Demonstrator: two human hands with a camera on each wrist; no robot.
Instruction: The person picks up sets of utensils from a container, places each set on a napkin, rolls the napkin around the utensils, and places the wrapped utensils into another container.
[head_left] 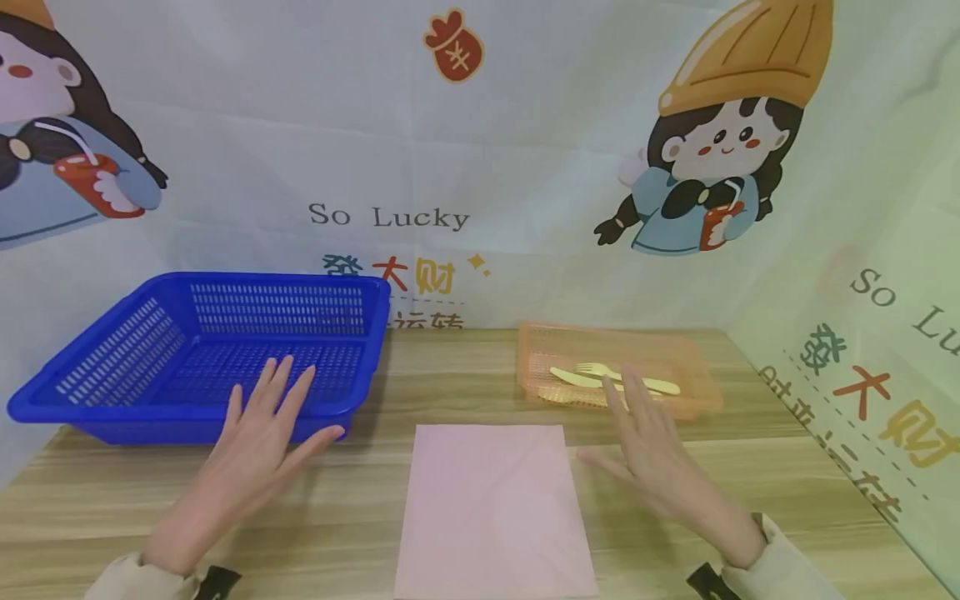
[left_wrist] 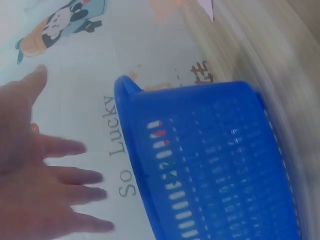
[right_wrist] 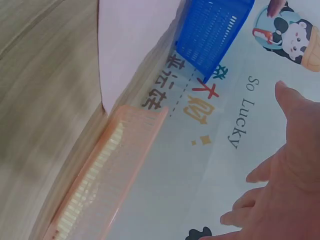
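Observation:
My left hand (head_left: 258,442) is held with fingers spread in front of the blue plastic basket (head_left: 360,408), overlapping its near rim in the head view. In the left wrist view that hand (left_wrist: 55,185) holds nothing. On the right, my right hand (head_left: 656,454) has its fingers extended, its tips overlapping the orange basket (head_left: 693,375). Inside that basket lie a yellow fork (head_left: 594,370) and a yellow knife (head_left: 573,378), partly hidden by the fingers. Between the hands a pink sheet (head_left: 495,508) lies flat on the table. The right wrist view shows the right hand (right_wrist: 285,185) holding nothing.
The wood-grain table (head_left: 450,375) runs back to a printed cloth (head_left: 525,167) that hangs behind and along the right side. Both baskets stand near this cloth, the blue one at the left and the smaller orange one at the right.

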